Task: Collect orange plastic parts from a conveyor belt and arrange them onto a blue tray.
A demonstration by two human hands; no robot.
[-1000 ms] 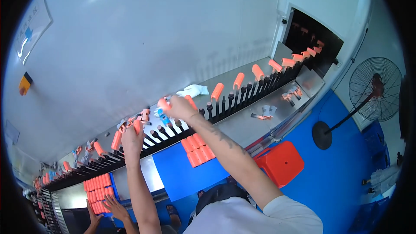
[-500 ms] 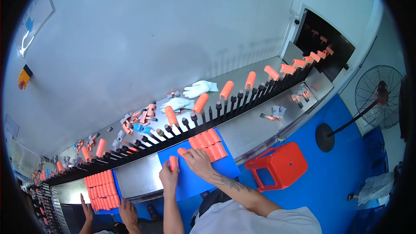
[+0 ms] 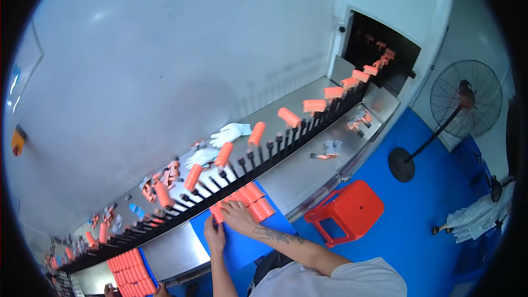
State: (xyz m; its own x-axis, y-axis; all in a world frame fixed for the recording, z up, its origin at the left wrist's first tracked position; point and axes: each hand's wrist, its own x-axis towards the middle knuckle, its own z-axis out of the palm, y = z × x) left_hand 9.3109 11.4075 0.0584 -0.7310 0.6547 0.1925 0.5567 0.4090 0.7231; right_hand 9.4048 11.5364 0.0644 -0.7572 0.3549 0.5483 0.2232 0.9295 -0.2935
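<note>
My left hand [image 3: 214,235] is closed at the near edge of a blue sheet [image 3: 239,247], with its fingertips on an orange half-round shell [image 3: 216,214]. My right hand [image 3: 238,219] reaches over the same spot, its fingers bent down onto the orange pieces; what lies beneath them is partly hidden. Right beside it, more orange shells [image 3: 260,209] lie packed in rows on the sheet. Just beyond, a line of black upright holders [image 3: 251,157] runs across, some topped with orange shells [image 3: 223,155].
White gloves [image 3: 230,133] and loose parts [image 3: 159,180] lie behind the holders. Another person's hands [image 3: 160,290] are beside a second block of orange shells [image 3: 131,270]. A red stool [image 3: 352,212] and a fan [image 3: 465,99] stand right. The holder line enters a dark opening [image 3: 379,47].
My view has shifted right. The shell in my left hand has come up against the rows, and my right hand has moved onto them. The shells on the holders have shifted left in view.
</note>
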